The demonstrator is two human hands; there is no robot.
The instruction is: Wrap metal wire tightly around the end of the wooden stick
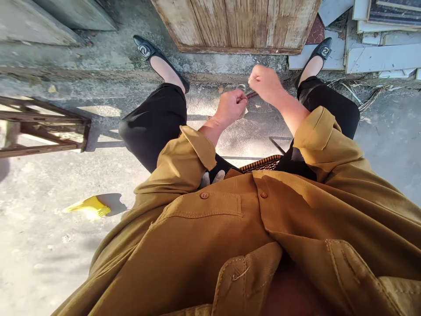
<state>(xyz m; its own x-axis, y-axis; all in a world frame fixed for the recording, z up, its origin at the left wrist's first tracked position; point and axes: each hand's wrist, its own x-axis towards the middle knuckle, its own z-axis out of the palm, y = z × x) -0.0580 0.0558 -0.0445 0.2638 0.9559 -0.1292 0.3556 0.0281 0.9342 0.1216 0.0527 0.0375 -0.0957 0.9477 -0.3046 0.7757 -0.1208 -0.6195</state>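
Observation:
My left hand [230,106] is closed, with the thumb pressed against the curled fingers. Small pale bits show at its edge, but what it grips is mostly hidden. My right hand [268,83] makes a fist just above and to the right of it. A slim dark reddish-brown tool [251,94] spans the short gap between the hands, running from under the right fist to the left thumb. Its kind cannot be made out. Both hands are held over the concrete floor, between my spread knees.
A worn wooden board [237,26] is at the top, beyond my feet. Stacked pale slabs [378,59] and dry twigs [373,96] lie at the upper right. On the left are a wooden stool [49,127] and a yellow object [90,207] on the floor. A woven seat edge [263,163] shows beneath me.

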